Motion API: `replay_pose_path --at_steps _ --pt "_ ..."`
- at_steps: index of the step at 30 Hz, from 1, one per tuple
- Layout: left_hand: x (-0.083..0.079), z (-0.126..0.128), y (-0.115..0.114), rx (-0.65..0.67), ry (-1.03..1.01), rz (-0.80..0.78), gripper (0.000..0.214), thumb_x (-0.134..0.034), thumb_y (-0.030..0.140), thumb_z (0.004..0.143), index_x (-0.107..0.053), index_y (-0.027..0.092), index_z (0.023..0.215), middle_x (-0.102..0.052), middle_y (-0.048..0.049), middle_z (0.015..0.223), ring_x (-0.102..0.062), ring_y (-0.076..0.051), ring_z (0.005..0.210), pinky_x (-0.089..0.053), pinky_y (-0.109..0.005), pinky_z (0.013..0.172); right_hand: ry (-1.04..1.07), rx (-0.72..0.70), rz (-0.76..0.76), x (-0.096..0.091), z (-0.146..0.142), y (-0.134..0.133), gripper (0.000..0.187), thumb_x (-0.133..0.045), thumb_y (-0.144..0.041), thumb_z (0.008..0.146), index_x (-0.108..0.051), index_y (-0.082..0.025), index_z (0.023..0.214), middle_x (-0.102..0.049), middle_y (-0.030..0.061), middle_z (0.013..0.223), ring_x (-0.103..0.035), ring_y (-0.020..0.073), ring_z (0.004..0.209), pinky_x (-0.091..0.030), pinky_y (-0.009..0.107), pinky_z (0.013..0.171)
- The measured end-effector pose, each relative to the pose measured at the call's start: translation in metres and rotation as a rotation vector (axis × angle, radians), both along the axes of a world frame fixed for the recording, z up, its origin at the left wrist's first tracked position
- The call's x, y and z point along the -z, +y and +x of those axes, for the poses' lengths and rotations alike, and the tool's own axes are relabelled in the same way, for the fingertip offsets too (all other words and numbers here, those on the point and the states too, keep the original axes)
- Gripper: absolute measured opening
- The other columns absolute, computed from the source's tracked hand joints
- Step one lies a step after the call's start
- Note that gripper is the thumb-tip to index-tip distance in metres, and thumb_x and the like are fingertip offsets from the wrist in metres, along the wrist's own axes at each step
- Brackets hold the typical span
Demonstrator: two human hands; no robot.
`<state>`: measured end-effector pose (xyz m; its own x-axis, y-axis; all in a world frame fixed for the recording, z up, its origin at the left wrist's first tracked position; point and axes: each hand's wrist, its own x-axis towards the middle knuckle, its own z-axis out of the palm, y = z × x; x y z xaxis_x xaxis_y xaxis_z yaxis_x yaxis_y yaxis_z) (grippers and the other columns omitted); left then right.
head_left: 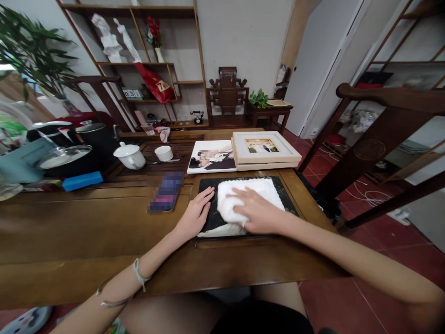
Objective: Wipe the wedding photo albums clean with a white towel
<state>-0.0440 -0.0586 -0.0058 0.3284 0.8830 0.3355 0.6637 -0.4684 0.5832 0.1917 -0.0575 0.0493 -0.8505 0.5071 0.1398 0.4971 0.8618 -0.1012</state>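
A black rectangular board or frame (209, 222) lies near the front edge of the wooden table, its surface marked with pale smudges. My left hand (196, 211) rests flat on its left side, fingers stretched out and holding nothing. Across the board spreads a fluffy white cloth (269, 192). My right hand (259, 211) presses down on this cloth from the right, with white fluff bulging between its fingers and thumb. Under the cloth, a paler fold of material (222, 230) shows along the board's front edge; the covered part of the board is hidden.
Behind the board lie a photo print (212, 157) and stacked light-wood picture frames (266, 148). A phone (166, 192) is to the left. Farther left stand a white lidded bowl (129, 156), a small white cup (163, 153), a blue box (82, 181) and dark pots. A wooden chair (378, 144) stands right.
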Motion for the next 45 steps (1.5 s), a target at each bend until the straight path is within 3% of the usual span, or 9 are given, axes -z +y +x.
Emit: replay_pose_path --at_steps 3,6,14,17,27,30,35,41,45 --pt "-0.001 0.000 0.000 -0.003 0.016 -0.002 0.044 -0.031 0.029 0.095 -0.052 0.011 0.129 -0.046 -0.0135 0.142 -0.039 -0.023 0.134 -0.030 -0.047 0.113 -0.046 -0.043 -0.048 0.003 -0.005 -0.050 0.029 -0.063 -0.025 0.071 -0.068 -0.019 0.099 -0.036 0.0175 0.146 -0.022 0.0418 0.137 -0.022 0.064 0.105" --pt "-0.003 0.000 0.000 -0.002 0.023 -0.003 0.044 -0.031 0.028 0.095 -0.052 0.012 0.130 -0.046 -0.0132 0.142 -0.039 -0.023 0.135 -0.029 -0.047 0.113 -0.046 -0.088 -0.072 0.002 -0.009 -0.066 0.028 -0.064 -0.028 0.071 -0.068 -0.019 0.097 -0.036 0.0180 0.146 -0.022 0.0430 0.137 -0.022 0.064 0.104" --pt "0.000 -0.001 0.000 0.010 0.003 0.012 0.042 -0.033 0.029 0.095 -0.054 0.012 0.128 -0.047 -0.0130 0.141 -0.040 -0.023 0.134 -0.030 -0.047 0.113 0.023 0.088 0.020 -0.006 0.015 0.041 0.020 -0.056 -0.023 0.081 -0.067 -0.013 0.095 -0.061 0.0192 0.120 -0.043 0.0313 0.127 -0.034 0.048 0.101" --pt "0.001 -0.001 0.001 0.008 0.008 0.027 0.042 -0.032 0.028 0.095 -0.054 0.013 0.128 -0.047 -0.0128 0.141 -0.040 -0.023 0.133 -0.030 -0.047 0.113 0.002 0.189 0.048 -0.005 0.020 0.055 0.018 -0.055 -0.023 0.081 -0.067 -0.013 0.091 -0.064 0.0186 0.111 -0.047 0.0325 0.123 -0.037 0.048 0.097" --pt "0.000 -0.002 0.000 0.004 0.031 0.018 0.043 -0.032 0.025 0.093 -0.053 0.011 0.129 -0.046 -0.0143 0.141 -0.040 -0.025 0.134 -0.032 -0.048 0.112 -0.107 0.027 0.003 0.001 -0.038 -0.074 0.031 -0.061 -0.026 0.076 -0.066 -0.016 0.105 -0.037 0.0231 0.142 -0.024 0.0502 0.132 -0.022 0.073 0.096" --pt "-0.001 -0.003 0.000 0.018 0.036 0.007 0.044 -0.032 0.025 0.094 -0.052 0.011 0.130 -0.045 -0.0146 0.143 -0.039 -0.025 0.134 -0.032 -0.048 0.111 -0.118 -0.012 -0.027 -0.001 -0.046 -0.087 0.028 -0.061 -0.028 0.077 -0.067 -0.017 0.102 -0.037 0.0226 0.142 -0.026 0.0499 0.131 -0.025 0.074 0.094" --pt "-0.001 -0.002 0.000 0.016 0.028 0.010 0.043 -0.034 0.026 0.093 -0.054 0.012 0.128 -0.047 -0.0139 0.141 -0.040 -0.026 0.134 -0.032 -0.048 0.111 -0.062 0.066 -0.075 -0.003 -0.031 -0.038 0.035 -0.060 -0.026 0.076 -0.063 -0.017 0.110 -0.044 0.0186 0.139 -0.029 0.0416 0.133 -0.027 0.066 0.099" --pt "0.000 0.000 0.000 0.010 0.007 0.028 0.042 -0.033 0.027 0.095 -0.054 0.014 0.129 -0.048 -0.0121 0.141 -0.040 -0.024 0.134 -0.031 -0.048 0.112 -0.017 0.178 0.012 -0.007 0.009 0.048 0.017 -0.057 -0.023 0.078 -0.066 -0.015 0.091 -0.061 0.0168 0.117 -0.046 0.0326 0.123 -0.035 0.050 0.098" --pt "0.001 0.000 0.000 0.003 0.001 0.033 0.042 -0.033 0.028 0.095 -0.054 0.012 0.128 -0.048 -0.0133 0.140 -0.040 -0.024 0.133 -0.031 -0.048 0.112 -0.007 0.117 0.022 -0.007 0.022 0.050 0.016 -0.057 -0.021 0.078 -0.067 -0.015 0.089 -0.061 0.0172 0.120 -0.041 0.0318 0.129 -0.033 0.051 0.101"
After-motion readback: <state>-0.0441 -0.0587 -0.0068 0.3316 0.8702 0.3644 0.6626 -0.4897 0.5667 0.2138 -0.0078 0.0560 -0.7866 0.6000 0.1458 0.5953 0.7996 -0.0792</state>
